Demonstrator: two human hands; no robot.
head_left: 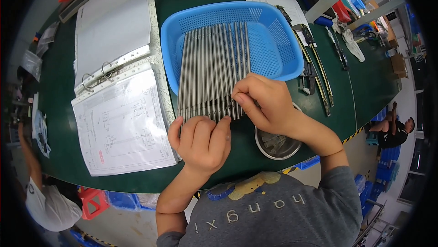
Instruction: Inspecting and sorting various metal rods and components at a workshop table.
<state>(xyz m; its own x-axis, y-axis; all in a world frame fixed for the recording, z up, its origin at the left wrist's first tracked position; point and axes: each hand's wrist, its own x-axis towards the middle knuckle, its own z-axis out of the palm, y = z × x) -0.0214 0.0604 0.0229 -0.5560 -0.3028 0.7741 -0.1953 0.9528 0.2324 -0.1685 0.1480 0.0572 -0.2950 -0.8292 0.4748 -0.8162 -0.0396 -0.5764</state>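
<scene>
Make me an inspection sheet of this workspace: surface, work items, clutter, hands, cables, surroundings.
Surface: green table, visible between the items.
Work items: a row of metal rods lies across the near rim of a blue basket; a metal bowl holds small pieces.
Clutter: open ring binder at left; calipers and white glove at right.
Hands: left hand at the rods' near ends; right hand pinches a thin dark piece, too small to identify.
Cables: nothing seen.
Surroundings: seated person at right; red stool at lower left.
</scene>
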